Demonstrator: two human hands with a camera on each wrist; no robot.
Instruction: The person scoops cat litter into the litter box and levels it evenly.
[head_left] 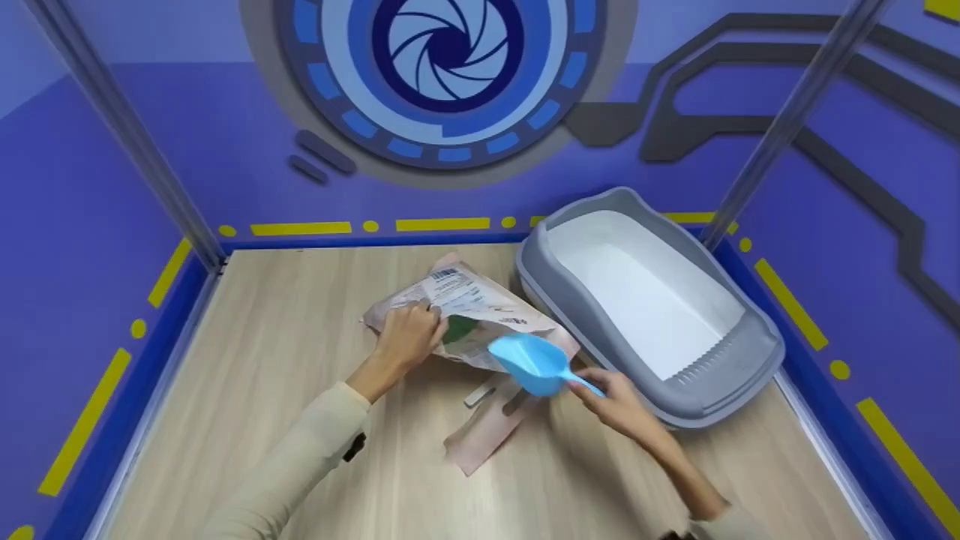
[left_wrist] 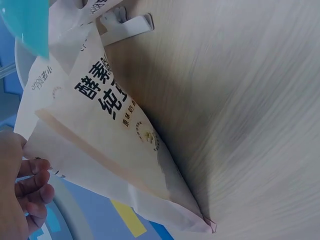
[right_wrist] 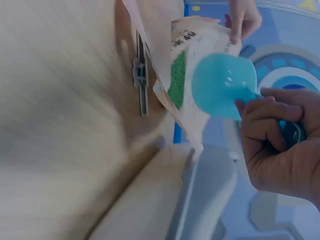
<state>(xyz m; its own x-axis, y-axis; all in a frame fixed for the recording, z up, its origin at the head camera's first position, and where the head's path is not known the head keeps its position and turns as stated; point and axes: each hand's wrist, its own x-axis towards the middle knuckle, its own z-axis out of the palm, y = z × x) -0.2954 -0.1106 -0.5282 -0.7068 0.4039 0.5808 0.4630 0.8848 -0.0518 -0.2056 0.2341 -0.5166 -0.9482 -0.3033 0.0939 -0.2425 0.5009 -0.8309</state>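
In the head view my left hand (head_left: 409,334) grips the edge of a pale pink printed bag (head_left: 480,292) lying on the table. The bag's mouth gapes toward me, and green granules (right_wrist: 177,80) show inside in the right wrist view. My right hand (head_left: 615,405) holds a light blue scoop (head_left: 534,364) by its handle, the bowl raised just in front of the bag's mouth. No granules can be made out in the scoop. In the left wrist view the left thumb and fingers (left_wrist: 35,187) pinch the bag's edge.
A grey litter box (head_left: 705,390) with a white inside stands right of the bag, close against it. On the wooden table (head_left: 300,300) before the bag lie a pink strip (head_left: 487,439) and a small whitish clip-like piece (left_wrist: 130,29). Blue walls (head_left: 225,150) enclose the back and sides.
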